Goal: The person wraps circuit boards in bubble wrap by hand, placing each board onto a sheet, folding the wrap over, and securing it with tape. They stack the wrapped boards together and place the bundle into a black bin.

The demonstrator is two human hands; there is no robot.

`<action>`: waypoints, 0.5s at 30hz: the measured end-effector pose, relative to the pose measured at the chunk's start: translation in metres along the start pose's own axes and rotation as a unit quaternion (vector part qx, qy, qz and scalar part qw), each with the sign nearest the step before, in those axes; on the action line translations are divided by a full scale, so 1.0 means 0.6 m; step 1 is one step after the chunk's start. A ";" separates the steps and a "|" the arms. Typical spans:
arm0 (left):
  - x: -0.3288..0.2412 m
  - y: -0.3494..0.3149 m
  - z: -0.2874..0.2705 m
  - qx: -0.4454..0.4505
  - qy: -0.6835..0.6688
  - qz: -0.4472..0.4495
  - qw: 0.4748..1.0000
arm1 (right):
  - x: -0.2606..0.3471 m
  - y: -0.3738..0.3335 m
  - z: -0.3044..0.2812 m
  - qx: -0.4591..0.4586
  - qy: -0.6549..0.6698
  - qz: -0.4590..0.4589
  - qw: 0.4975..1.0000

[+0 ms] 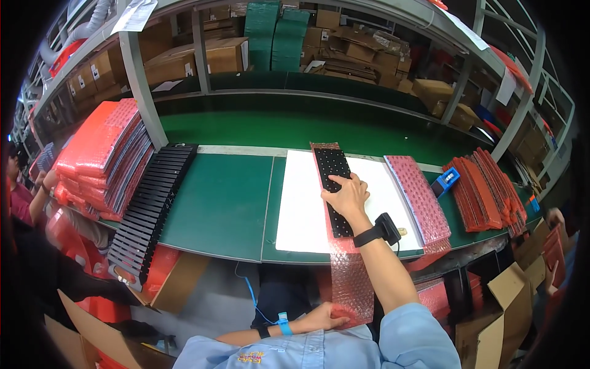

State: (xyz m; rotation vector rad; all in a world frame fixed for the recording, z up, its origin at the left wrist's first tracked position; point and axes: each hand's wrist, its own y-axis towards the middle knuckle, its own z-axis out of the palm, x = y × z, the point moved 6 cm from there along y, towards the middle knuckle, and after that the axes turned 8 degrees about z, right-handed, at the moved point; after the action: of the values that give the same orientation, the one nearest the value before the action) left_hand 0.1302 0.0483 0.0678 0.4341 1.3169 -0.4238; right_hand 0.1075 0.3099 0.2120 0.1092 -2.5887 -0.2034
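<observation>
A long black panel (335,163) dotted with small light spots lies lengthwise on a strip of pink bubble wrap (351,270). My right hand (348,198) rests on the panel, thumb and index finger spread apart on its surface. The wrap shows beyond the panel's far end and hangs over the table's front edge toward me. Close to my body, my left hand (329,317) is closed on the lower part of that wrap. Beneath panel and wrap is a white sheet (301,203) on the green table (215,200).
Slotted black panels (150,209) lie left, beside stacked red bubble-wrap packs (101,154). To the right are a pink-wrapped flat pack (418,200), a blue tape dispenser (445,182) and red bubble-wrap sleeves (479,197). Metal posts (142,92) rise behind; an open carton (504,307) stands low right.
</observation>
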 end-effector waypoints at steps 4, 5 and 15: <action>0.000 0.000 0.001 -0.002 -0.026 -0.022 0.999 | 0.001 -0.005 0.006 -0.004 0.003 -0.011 1.000; 0.001 -0.001 0.002 -0.001 -0.026 -0.023 0.999 | 0.001 -0.006 0.007 -0.006 0.007 -0.016 1.000; 0.021 0.003 -0.002 0.008 -0.036 -0.015 0.999 | 0.008 -0.012 0.018 -0.003 0.006 -0.035 0.999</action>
State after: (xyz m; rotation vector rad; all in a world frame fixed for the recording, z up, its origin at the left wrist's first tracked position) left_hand 0.1326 0.0502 0.0553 0.4088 1.2520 -0.4715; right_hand 0.0984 0.3038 0.2043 0.1976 -2.5737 -0.2349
